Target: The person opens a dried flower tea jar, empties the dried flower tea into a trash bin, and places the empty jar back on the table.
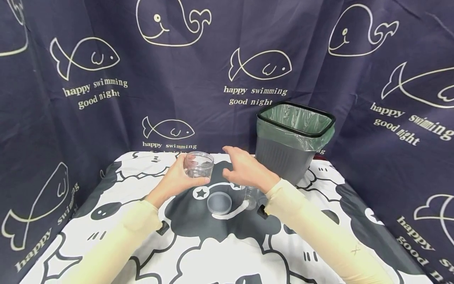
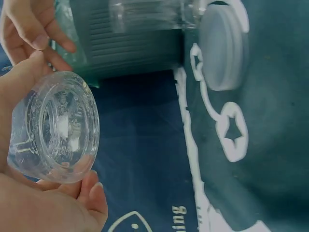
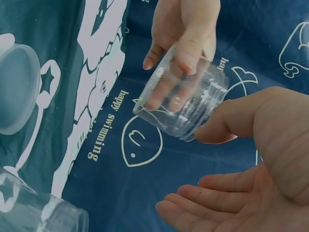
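My left hand [image 1: 181, 175] grips a clear, wide-mouthed plastic jar [image 1: 199, 165] by its side, holding it above the far part of the table. Seen from the left wrist, the jar's round bottom [image 2: 63, 126] faces the camera. To the right of the jar is my right hand [image 1: 246, 167], its fingers extended and holding nothing. The right thumb lies close to the jar's rim in the right wrist view; whether it touches, I cannot tell. Below the hands, a round translucent lid [image 1: 219, 203] rests on the cloth. Beside it is another clear container [image 1: 250, 198], partly under my right forearm.
A grey bin [image 1: 283, 157] with a green liner and black rim stands at the back right, close to my right hand. A cartoon-print cloth [image 1: 227, 256] covers the table. Dark blue curtains [image 1: 198, 86] with fish and whale drawings hang behind and at both sides.
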`<state>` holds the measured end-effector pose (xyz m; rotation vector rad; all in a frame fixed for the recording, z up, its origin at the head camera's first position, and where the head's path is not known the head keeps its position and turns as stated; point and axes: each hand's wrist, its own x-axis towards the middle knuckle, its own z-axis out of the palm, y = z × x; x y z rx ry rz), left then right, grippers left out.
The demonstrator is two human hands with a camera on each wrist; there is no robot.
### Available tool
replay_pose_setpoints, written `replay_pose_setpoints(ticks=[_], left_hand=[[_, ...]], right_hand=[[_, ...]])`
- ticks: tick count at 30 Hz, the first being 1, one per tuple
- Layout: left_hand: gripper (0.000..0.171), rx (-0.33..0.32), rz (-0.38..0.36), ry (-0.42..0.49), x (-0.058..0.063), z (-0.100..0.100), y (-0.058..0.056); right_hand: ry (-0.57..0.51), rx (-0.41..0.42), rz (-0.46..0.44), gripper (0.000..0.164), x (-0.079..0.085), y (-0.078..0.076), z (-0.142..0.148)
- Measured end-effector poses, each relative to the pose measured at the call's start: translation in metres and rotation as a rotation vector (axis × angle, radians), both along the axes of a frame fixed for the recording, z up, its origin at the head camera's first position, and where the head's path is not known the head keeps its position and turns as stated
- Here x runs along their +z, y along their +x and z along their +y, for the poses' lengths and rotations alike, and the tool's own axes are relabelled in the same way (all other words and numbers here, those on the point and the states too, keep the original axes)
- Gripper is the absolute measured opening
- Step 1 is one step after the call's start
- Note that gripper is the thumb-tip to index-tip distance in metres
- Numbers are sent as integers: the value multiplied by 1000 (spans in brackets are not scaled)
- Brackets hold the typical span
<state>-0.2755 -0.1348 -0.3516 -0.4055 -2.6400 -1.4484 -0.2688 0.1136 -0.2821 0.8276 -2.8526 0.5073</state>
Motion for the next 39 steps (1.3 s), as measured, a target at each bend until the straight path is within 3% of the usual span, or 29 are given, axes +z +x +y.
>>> replay_pose_setpoints(ticks=[7, 14, 26, 34, 39], left_hand=[[102, 8, -30, -71, -21, -8, 2], [106, 2, -34, -120, -38, -12, 6], [107, -3, -92, -164, -60, -13, 6], [108, 14, -85, -216, -74, -16, 1], [111, 29, -72, -265, -77, -17, -1]], right_hand=[[33, 29, 9, 70, -22, 4, -9], [75, 17, -23, 69, -56, 10, -22], [163, 10, -109, 81, -105, 6, -30], [195, -15, -42, 80, -129, -1, -31], [234, -27, -51, 85, -138, -2, -30]])
